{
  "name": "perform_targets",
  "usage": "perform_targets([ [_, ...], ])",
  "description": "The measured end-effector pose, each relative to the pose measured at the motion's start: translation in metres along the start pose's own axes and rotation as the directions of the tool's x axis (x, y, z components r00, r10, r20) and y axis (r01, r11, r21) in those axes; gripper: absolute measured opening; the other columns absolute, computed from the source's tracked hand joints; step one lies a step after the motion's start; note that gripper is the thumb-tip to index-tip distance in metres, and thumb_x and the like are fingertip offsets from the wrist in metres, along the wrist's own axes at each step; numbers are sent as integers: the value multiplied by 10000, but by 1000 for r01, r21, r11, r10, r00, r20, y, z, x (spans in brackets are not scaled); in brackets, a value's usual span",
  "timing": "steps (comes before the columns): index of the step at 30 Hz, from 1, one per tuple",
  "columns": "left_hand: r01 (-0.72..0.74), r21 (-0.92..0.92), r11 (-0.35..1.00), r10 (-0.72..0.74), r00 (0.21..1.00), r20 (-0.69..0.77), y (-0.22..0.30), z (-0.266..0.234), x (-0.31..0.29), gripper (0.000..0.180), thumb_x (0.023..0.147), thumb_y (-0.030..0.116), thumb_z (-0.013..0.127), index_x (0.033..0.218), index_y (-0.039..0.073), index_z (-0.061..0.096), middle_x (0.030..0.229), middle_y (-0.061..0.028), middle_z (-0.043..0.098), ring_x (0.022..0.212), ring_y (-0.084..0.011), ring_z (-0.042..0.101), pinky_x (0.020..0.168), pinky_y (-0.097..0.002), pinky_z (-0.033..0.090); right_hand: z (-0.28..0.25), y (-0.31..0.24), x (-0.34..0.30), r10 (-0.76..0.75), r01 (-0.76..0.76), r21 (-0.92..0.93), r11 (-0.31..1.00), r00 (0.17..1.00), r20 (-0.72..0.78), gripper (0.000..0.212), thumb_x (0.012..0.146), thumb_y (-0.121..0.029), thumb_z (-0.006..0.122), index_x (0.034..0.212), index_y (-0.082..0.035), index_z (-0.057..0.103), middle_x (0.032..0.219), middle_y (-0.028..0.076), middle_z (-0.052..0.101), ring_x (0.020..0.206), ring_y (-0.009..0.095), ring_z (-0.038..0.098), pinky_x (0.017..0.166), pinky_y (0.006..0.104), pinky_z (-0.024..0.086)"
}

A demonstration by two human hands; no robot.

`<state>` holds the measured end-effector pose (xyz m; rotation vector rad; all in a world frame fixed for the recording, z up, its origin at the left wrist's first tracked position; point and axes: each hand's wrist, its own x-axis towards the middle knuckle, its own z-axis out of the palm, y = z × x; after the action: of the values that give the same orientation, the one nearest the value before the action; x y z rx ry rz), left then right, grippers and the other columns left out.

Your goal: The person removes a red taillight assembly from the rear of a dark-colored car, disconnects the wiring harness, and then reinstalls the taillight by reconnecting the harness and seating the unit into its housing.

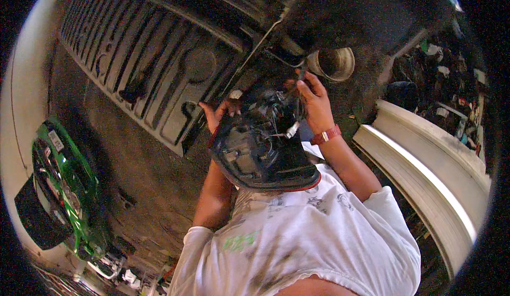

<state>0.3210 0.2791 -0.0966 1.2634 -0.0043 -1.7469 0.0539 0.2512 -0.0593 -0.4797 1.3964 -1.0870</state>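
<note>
A car tail light (249, 155) with a black back and a red rim is held in front of my chest, its back facing up. Dark wires and bulb sockets show on it, along with a white connector (291, 131). My left hand (219, 114) grips its far left edge, thumb spread and the other fingers partly hidden behind the housing. At the far right of the light, my right hand (316, 102) pinches a dark cable (302, 75) between thumb and fingers. A red watch band is on my right wrist.
A large ribbed dark panel (154, 67) lies at the far left. Beyond my right hand stands a round beige container (334, 65). Long pale curved panels (425, 174) lie to the right, with piled parts (441, 91) behind. A green vehicle part (66, 184) is at left.
</note>
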Motion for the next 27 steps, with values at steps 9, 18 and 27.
perform_targets([
  [9, -332, 221, 917, 188, 849, 494, 47, 60, -44, 941, 883, 946, 229, 1120, 60, 442, 1167, -119, 504, 1093, -291, 466, 997, -403, 354, -61, -30, -50, -55, 79, -114, 990, 978, 200, 662, 1080, -448, 558, 1595, -97, 334, 1558, 135, 482, 1379, 256, 504, 1180, 414, 379],
  [18, -537, 319, 781, 71, 583, 809, 34, 160, -64, 1130, 870, 941, 349, 1556, 44, 379, 1564, -171, 451, 1433, -365, 443, 1218, -496, 334, -44, -39, -76, -484, 624, -488, 610, 782, 393, 988, 863, -409, 850, 1575, -4, 298, 1566, 223, 400, 1432, 391, 443, 1209, 446, 365],
  [27, -518, 104, 849, 422, 783, 457, 65, 150, 6, 1057, 916, 903, 328, 1586, 88, 382, 1580, -143, 439, 1436, -347, 446, 1210, -513, 347, -24, -42, -27, -662, 677, -268, 686, 733, 157, 899, 891, -266, 843, 1540, 7, 283, 1485, 232, 458, 1427, 365, 457, 1207, 436, 375],
])
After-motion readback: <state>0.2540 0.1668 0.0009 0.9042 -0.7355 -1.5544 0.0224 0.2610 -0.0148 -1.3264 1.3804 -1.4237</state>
